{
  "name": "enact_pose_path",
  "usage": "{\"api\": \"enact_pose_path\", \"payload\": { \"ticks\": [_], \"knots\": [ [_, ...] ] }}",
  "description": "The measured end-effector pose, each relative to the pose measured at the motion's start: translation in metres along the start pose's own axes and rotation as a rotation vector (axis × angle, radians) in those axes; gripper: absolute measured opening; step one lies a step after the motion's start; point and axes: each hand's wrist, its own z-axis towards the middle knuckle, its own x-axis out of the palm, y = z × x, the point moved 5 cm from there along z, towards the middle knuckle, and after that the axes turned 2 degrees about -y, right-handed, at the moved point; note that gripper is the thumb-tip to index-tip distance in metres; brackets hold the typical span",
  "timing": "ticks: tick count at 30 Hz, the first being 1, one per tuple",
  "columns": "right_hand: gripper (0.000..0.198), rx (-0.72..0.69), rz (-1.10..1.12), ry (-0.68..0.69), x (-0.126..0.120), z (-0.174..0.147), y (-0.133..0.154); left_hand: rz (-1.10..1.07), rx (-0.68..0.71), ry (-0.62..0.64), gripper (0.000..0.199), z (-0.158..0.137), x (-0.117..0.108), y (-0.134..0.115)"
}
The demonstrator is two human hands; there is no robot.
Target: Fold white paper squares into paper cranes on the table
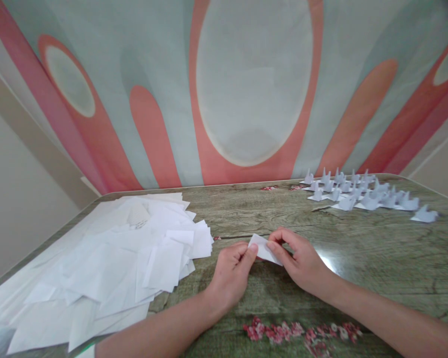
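Between my two hands is a small folded piece of white paper (263, 247), held a little above the wood-patterned table. My left hand (233, 268) pinches its left corner, thumb on top. The thumb and forefinger of my right hand (296, 256) are closed on its upper right edge. To the left lies a wide heap of loose white paper sheets (108, 253), with small squares on its near-right side. Several folded white paper birds (369, 199) stand in loose rows at the far right.
The table (246, 214) has a wood-grain top with printed pink flowers (276, 330) near its front. A patterned coral and grey-green backdrop (164, 134) rises behind the far edge. One paper bird (424, 214) stands apart at the right.
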Motion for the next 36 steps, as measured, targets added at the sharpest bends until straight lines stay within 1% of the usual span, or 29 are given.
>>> {"api": "enact_pose_path", "payload": {
  "ticks": [3, 11, 16, 18, 22, 28, 31, 34, 36],
  "knots": [
    [0.016, 0.000, 0.002, 0.002, 0.000, 0.000, 0.001, -0.003, 0.004, -0.002, 0.041, 0.000, -0.001, 0.001],
    [0.016, 0.025, 0.030, -0.003, -0.002, 0.000, 0.002, -0.117, -0.007, -0.008, 0.039, 0.000, -0.001, 0.000],
    [0.015, 0.026, 0.068, -0.032, -0.002, -0.004, 0.007, -0.210, -0.053, 0.105, 0.033, -0.003, 0.007, 0.002],
    [0.015, 0.004, 0.088, -0.034, -0.002, -0.005, 0.012, -0.196, -0.068, 0.116, 0.032, -0.004, 0.009, 0.005],
    [0.014, -0.015, 0.101, -0.037, -0.001, -0.006, 0.016, -0.140, -0.053, 0.098, 0.031, -0.004, 0.010, 0.005],
    [0.015, 0.042, 0.102, -0.031, 0.000, -0.006, 0.012, -0.033, -0.064, 0.041, 0.029, -0.002, 0.010, 0.004],
    [0.015, 0.064, 0.105, -0.038, 0.002, -0.006, 0.009, 0.010, -0.039, 0.021, 0.028, -0.003, 0.010, 0.002],
    [0.015, 0.072, 0.106, -0.058, 0.003, -0.005, 0.007, 0.013, -0.026, 0.023, 0.030, -0.003, 0.010, 0.001],
    [0.015, 0.073, 0.109, -0.072, 0.003, -0.005, 0.007, 0.006, -0.038, 0.055, 0.036, -0.003, 0.011, 0.002]
  ]
}}
